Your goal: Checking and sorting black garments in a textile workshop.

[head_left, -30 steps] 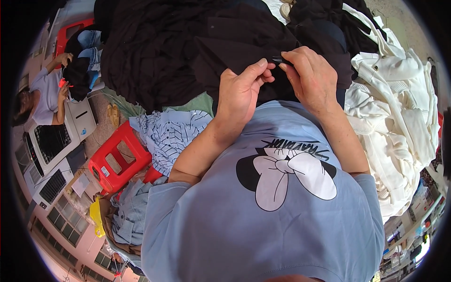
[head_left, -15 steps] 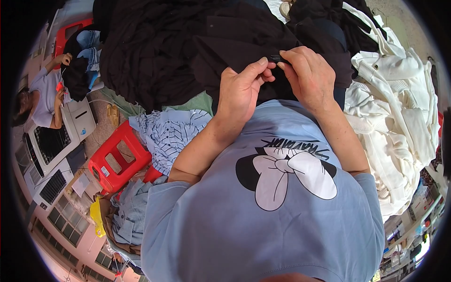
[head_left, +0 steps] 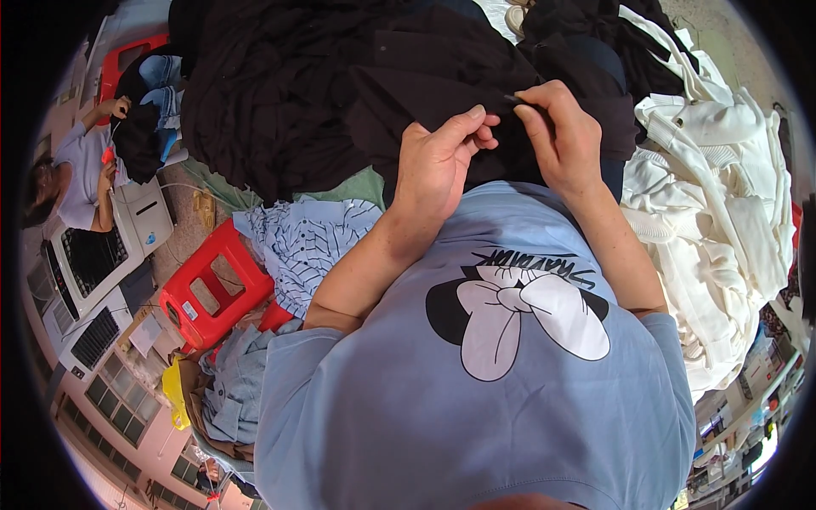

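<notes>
Both hands work at one small spot on a black garment [head_left: 408, 76] that lies heaped in front of the person, just above the chest of the light blue T-shirt [head_left: 510, 382] they wear. The left hand [head_left: 438, 166] pinches a fold of the dark cloth between thumb and fingertips, closed on the fabric. The right hand [head_left: 561, 140] is closed as well, thumb and forefinger nipping something thin and dark at the same edge; whether that is a loose thread, a tag or a small tool is too small to tell. The step in hand looks like fine picking at a seam, so the next move probably calls for a steady left-hand hold and a short, careful pull. White garments [head_left: 722, 229] pile up to the right, and a red plastic stool [head_left: 212, 297] stands to the left.
</notes>
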The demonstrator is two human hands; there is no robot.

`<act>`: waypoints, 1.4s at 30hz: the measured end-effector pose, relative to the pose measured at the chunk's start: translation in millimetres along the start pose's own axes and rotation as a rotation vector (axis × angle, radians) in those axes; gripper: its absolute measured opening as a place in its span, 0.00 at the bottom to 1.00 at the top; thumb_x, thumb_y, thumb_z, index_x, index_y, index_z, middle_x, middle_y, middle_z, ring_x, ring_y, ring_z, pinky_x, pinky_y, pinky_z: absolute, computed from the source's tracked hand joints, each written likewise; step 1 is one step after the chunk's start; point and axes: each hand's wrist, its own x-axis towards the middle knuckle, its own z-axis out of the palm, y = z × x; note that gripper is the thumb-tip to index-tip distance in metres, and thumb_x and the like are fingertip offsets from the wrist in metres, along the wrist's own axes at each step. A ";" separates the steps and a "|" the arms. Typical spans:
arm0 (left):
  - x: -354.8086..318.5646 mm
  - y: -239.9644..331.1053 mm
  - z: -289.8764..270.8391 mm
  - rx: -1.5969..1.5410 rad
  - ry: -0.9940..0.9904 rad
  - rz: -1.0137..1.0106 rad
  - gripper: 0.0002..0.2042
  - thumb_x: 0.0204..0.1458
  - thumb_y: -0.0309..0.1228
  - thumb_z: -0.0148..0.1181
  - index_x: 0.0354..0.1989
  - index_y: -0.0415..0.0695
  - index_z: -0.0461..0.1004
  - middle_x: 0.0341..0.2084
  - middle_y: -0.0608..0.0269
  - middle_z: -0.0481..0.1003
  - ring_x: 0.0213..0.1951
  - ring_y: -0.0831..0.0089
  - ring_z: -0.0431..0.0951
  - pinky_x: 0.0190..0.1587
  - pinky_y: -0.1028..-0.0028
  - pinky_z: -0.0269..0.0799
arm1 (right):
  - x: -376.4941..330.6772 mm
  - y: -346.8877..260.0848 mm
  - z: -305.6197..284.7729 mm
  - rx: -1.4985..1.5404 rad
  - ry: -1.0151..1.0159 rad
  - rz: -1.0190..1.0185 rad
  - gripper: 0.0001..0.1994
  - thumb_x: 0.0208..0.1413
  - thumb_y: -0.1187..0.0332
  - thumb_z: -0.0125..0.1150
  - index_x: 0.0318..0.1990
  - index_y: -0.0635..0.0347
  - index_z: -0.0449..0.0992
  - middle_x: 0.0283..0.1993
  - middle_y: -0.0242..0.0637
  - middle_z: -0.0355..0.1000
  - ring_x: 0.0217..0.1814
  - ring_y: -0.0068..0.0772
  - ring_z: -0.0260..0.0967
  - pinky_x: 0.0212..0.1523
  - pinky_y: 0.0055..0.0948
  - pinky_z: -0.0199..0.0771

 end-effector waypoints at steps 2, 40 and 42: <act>0.9 0.1 0.4 0.000 -0.002 0.000 0.09 0.54 0.26 0.59 0.30 0.29 0.77 0.27 0.54 0.76 0.33 0.71 0.75 0.39 0.71 0.72 | -0.2 -2.8 -1.8 0.031 -0.010 0.042 0.07 0.51 0.72 0.62 0.38 0.59 0.73 0.29 0.36 0.69 0.27 0.35 0.70 0.27 0.27 0.69; 35.0 129.8 -21.1 1.483 -0.656 0.865 0.11 0.42 0.27 0.64 0.20 0.35 0.68 0.32 0.60 0.70 0.38 0.60 0.72 0.52 0.63 0.63 | 43.0 5.2 -3.9 0.666 -0.375 0.494 0.01 0.53 0.77 0.57 0.32 0.64 0.73 0.28 0.22 0.63 0.29 0.12 0.56 0.29 0.16 0.54; 30.0 141.0 -19.3 1.260 -0.643 0.447 0.10 0.44 0.25 0.64 0.22 0.33 0.68 0.31 0.59 0.69 0.32 0.61 0.71 0.38 0.69 0.67 | 31.2 19.0 -7.2 0.699 -0.304 0.555 0.02 0.54 0.77 0.55 0.34 0.63 0.73 0.28 0.21 0.63 0.28 0.10 0.53 0.28 0.14 0.51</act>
